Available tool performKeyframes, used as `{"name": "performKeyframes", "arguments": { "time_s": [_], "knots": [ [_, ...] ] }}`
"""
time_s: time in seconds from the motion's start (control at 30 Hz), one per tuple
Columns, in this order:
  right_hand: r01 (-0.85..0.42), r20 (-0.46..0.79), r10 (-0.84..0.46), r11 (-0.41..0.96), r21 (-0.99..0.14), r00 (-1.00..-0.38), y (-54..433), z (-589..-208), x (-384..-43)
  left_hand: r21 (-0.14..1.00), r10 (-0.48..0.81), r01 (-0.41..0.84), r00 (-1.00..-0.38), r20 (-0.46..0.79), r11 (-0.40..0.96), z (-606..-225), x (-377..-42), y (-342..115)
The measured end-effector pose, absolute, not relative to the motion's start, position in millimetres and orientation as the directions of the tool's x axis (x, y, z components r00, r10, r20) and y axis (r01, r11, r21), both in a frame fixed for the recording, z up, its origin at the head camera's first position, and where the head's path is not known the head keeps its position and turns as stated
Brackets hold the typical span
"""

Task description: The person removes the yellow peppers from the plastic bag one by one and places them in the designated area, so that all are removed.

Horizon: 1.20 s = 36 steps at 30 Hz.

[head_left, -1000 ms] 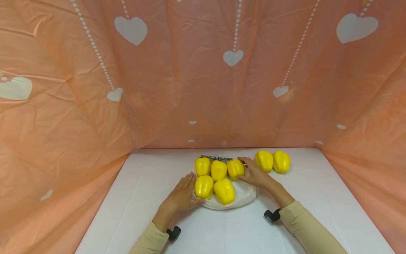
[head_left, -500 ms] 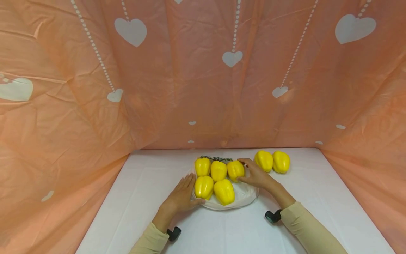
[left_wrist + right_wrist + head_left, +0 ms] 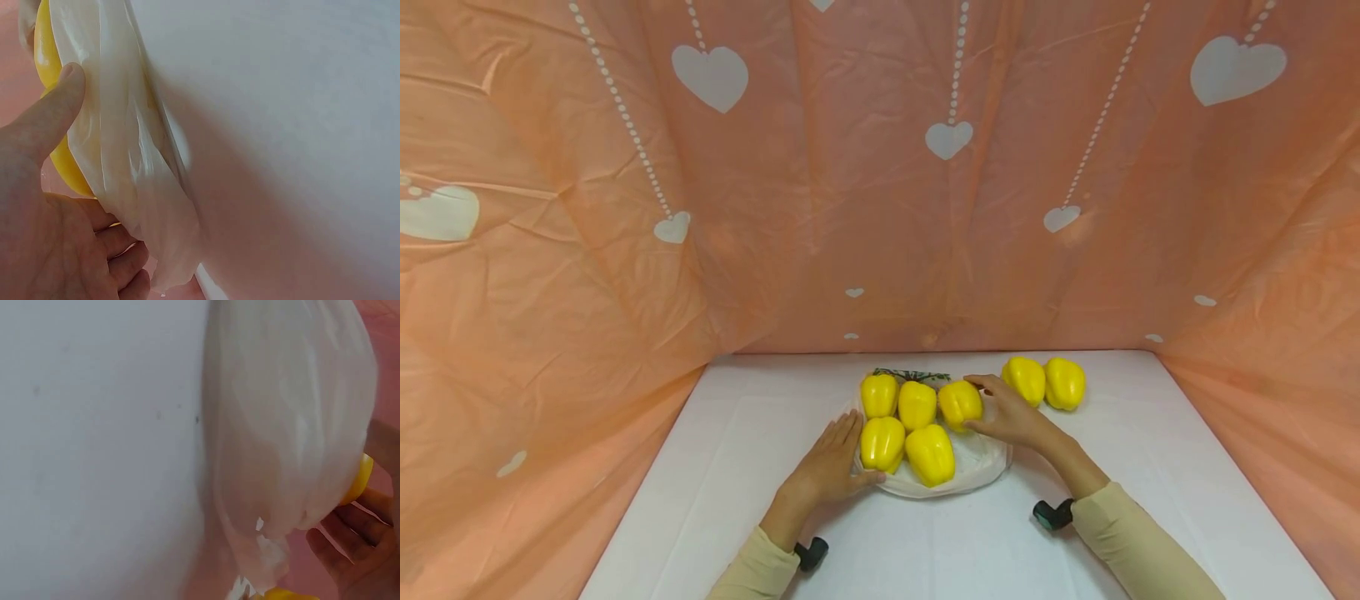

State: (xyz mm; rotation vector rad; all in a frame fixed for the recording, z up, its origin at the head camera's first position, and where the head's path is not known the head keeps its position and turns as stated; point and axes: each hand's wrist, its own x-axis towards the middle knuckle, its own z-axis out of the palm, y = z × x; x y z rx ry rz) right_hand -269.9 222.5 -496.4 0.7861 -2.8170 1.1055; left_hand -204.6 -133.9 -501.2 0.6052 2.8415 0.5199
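Several yellow bell peppers (image 3: 882, 444) stand in a shallow container covered by a white plastic bag (image 3: 973, 462), three at the back and two in front. My right hand (image 3: 1011, 414) grips the back-right bell pepper (image 3: 960, 405), fingers behind it and thumb in front. At the container's left side my left hand (image 3: 827, 467) lies with its fingers extended, touching the bag. The left wrist view has its thumb (image 3: 69, 94) against the wrinkled plastic. In the right wrist view the bag hides most of the gripped pepper.
Two more yellow bell peppers (image 3: 1043, 382) sit side by side on the white table (image 3: 730, 467), just beyond my right hand. A dark patterned strip (image 3: 912, 376) shows behind the back row. An orange curtain with hearts (image 3: 880, 208) encloses the table's back and sides.
The back-right pepper has shifted slightly right and toward me in my right hand, and the right forearm has moved a little right. My left hand stays in place.
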Motion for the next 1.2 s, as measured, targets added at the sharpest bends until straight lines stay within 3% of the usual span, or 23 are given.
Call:
{"name": "performKeyframes", "arguments": {
  "time_s": [1.2],
  "knots": [
    [-0.458, 0.304, -0.344, 0.632, -0.625, -0.889, 277, -464, -249, 0.376, 0.425, 0.362, -0.900, -0.096, 0.853, -500, -203, -132]
  ]
}}
